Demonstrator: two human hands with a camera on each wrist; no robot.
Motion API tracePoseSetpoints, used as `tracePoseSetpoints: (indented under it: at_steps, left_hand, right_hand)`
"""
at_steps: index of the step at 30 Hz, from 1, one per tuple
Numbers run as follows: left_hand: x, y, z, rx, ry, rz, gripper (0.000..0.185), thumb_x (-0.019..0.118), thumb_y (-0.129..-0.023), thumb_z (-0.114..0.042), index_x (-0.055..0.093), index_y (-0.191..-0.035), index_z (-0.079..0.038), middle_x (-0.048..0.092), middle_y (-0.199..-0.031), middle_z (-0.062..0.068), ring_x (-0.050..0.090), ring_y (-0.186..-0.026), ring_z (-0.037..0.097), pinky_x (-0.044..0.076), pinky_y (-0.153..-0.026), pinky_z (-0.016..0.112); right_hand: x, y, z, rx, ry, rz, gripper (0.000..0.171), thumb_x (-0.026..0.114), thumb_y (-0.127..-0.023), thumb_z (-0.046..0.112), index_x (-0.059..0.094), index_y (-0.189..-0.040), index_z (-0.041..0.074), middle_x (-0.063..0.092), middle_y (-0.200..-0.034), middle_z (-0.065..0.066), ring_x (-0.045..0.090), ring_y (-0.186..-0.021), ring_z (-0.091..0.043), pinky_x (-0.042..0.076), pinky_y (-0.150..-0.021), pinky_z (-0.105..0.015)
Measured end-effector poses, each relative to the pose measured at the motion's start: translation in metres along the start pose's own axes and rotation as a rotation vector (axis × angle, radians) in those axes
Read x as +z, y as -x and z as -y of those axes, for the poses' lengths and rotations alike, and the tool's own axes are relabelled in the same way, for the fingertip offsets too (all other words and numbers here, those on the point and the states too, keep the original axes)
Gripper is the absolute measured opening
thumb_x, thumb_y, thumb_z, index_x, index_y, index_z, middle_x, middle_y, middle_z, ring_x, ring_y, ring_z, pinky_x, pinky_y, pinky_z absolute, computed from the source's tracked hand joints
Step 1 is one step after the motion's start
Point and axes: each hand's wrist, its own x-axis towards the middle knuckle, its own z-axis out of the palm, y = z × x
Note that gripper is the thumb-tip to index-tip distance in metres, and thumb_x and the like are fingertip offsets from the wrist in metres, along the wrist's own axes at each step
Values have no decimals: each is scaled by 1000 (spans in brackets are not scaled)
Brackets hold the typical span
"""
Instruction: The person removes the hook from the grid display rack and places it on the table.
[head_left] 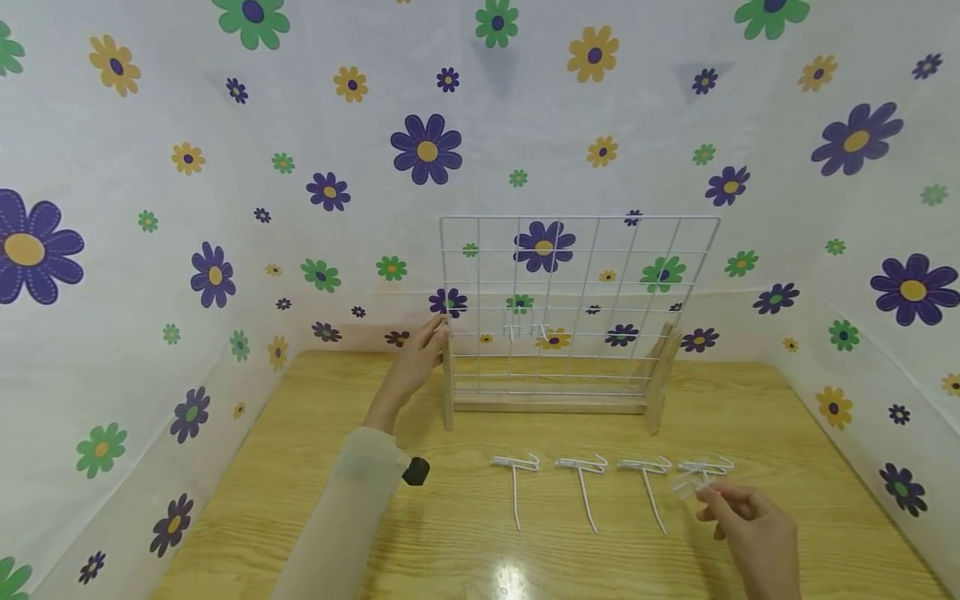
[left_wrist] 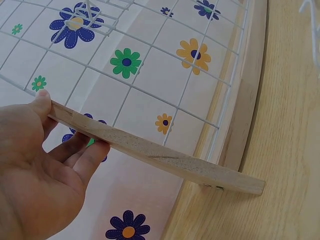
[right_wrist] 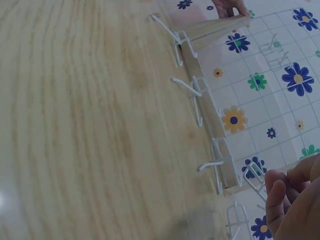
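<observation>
My left hand (head_left: 411, 367) grips the top of the left wooden upright (head_left: 448, 379) of a white wire grid rack (head_left: 577, 317). In the left wrist view, thumb and fingers pinch that upright (left_wrist: 150, 150) from both sides. My right hand (head_left: 753, 529) pinches a white wire hook (right_wrist: 254, 174) low over the table's right part; it looks blurred and see-through in the head view. Beneath it lies another hook (head_left: 712, 467), partly covered. To its left, more white hooks (head_left: 585, 492) lie in a row. Two hooks (head_left: 538, 323) hang on the grid, left of its middle.
The rack stands on a wood-grain table (head_left: 450, 542), its right wooden upright (head_left: 660, 379) farther over. Flower-printed cloth (head_left: 300, 133) encloses the table at the back and both sides. A small black object (head_left: 416, 472) sits at the left sleeve.
</observation>
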Motion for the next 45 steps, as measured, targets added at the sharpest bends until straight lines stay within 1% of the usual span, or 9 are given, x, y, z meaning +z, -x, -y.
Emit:
tracePoseSetpoints:
  at_steps: [3,7,12,18,24,31,33,41,45]
  left_hand:
    - [0,0,0,-2,4,-2,57,40,-113,-37,26,-166,-17,29,-166,17,38,-147,40,46,-114,47]
    - [0,0,0,-2,5,-3,57,40,-113,-36,26,-165,-17,32,-165,18,38,-147,40,45,-114,47]
    - [0,-1,2,3,6,-4,57,40,-113,-35,27,-165,-17,35,-163,20,39,-146,40,45,-114,47]
    - [1,0,2,-4,5,-1,57,40,-114,-36,26,-166,-17,34,-163,20,38,-147,41,44,-114,49]
    - [1,0,2,-4,3,-8,56,40,-113,-35,28,-165,-18,35,-163,18,39,-146,40,45,-114,48]
    - [1,0,2,-3,3,-10,56,41,-113,-36,28,-165,-19,35,-163,18,39,-146,40,45,-113,48]
    - [1,0,1,-7,3,-9,57,41,-113,-37,27,-165,-19,35,-163,18,39,-147,40,45,-114,47]
    - [1,0,1,-7,-7,-10,57,40,-113,-38,26,-166,-18,36,-163,19,38,-147,39,45,-114,47]
    - [1,0,1,-9,-20,-10,58,39,-113,-39,25,-166,-17,34,-164,18,38,-147,39,45,-114,47]
  right_hand:
    - [0,0,-4,32,8,6,27,78,-96,25,72,-106,1,77,-79,1,65,-63,-18,55,-57,-23]
    - [-1,0,-10,58,33,21,30,77,-96,27,71,-109,0,77,-82,1,65,-64,-17,54,-59,-22]
    - [-2,-2,-18,47,68,72,37,74,-99,28,68,-114,-4,78,-86,2,65,-65,-15,55,-61,-22]
    - [-2,-2,-23,40,104,107,39,73,-100,27,67,-115,-8,78,-84,-2,66,-65,-15,57,-59,-23]
    - [-1,-1,-26,32,119,102,36,74,-98,25,69,-112,-8,77,-80,-6,67,-64,-15,57,-57,-23]
    - [-1,-1,-31,-29,125,89,33,72,-100,18,67,-112,-12,78,-83,-9,71,-66,-8,61,-58,-22]
    - [-1,-2,-32,-44,137,90,32,71,-100,15,67,-111,-14,78,-84,-10,70,-64,-8,61,-57,-23]
    - [-3,2,-30,7,260,62,32,75,-96,19,70,-111,-9,77,-83,-10,67,-62,-13,56,-54,-21]
    - [-4,2,-30,16,282,74,29,74,-95,17,71,-108,-8,77,-81,-9,67,-62,-13,55,-53,-22]
